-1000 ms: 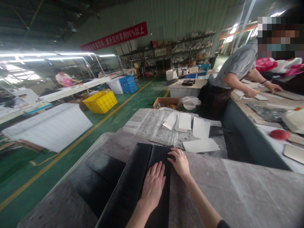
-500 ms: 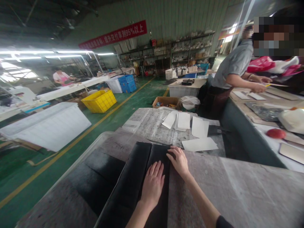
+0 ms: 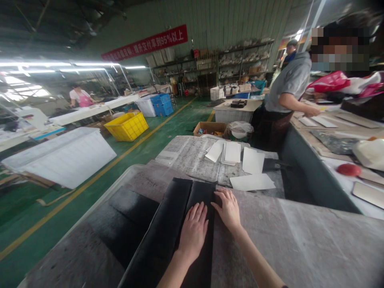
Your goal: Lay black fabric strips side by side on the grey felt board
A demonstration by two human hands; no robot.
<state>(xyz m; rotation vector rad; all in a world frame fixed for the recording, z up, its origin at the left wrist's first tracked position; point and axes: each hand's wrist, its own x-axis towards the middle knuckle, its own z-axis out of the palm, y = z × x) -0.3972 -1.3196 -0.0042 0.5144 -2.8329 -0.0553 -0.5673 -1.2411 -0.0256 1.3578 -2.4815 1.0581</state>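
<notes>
Two long black strips of sheet material lie side by side on the grey board [image 3: 270, 240] in front of me, with a narrow seam between them. My left hand [image 3: 193, 232] rests flat on the right black strip [image 3: 202, 192], fingers stretched forward. At that strip's right edge, near its far end, is my right hand [image 3: 228, 209], its fingers slightly bent and the thumb apart from them. The left black strip [image 3: 168, 224] has a thin pale line along its left edge. Several white rectangular pieces [image 3: 252, 160] lie on the board beyond my hands.
More black material [image 3: 132, 216] lies on the lower left surface. To the right, a person in a grey shirt [image 3: 292, 80] works at a bench [image 3: 327, 176] bearing a red round object [image 3: 349, 169]. Yellow [image 3: 127, 126] and blue crates [image 3: 162, 105] stand on the green floor.
My hands stay nearly in place on the black strip; the right has shifted very slightly. The co-worker's arm has drawn back, and another person now shows behind them.
</notes>
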